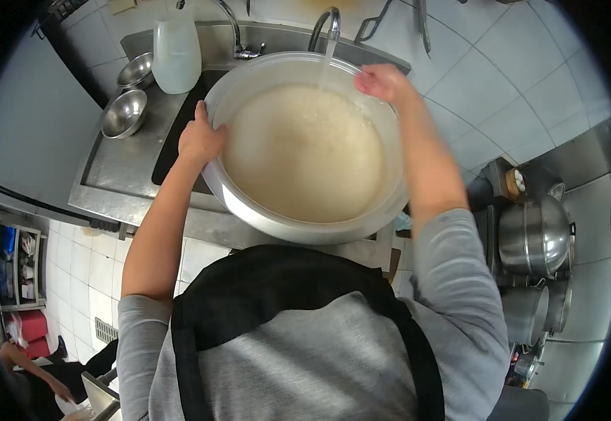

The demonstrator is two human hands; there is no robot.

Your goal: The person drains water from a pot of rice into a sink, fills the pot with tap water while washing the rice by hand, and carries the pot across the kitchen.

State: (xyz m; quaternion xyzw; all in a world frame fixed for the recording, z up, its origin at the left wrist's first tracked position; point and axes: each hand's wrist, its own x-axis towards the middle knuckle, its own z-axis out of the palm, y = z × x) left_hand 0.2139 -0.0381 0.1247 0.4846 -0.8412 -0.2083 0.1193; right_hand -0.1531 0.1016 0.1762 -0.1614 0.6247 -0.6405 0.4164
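A large pale basin (305, 228) rests over the sink, holding cloudy, whitish-beige liquid (298, 154). Water runs into it from the curved faucet (333, 24) at its far side. My left hand (202, 137) grips the basin's left rim, with the thumb side over the edge. At the far right rim, my right hand (383, 83) is slightly blurred, its fingers partly curled. Whether those fingers touch the rim I cannot tell.
Left on the steel counter (119, 165) are two metal bowls (124, 114) and a translucent jug (176, 56). A second faucet (239, 42) stands behind the basin. Metal pots (533, 235) sit at the right. Another person's arm (39, 368) shows at lower left.
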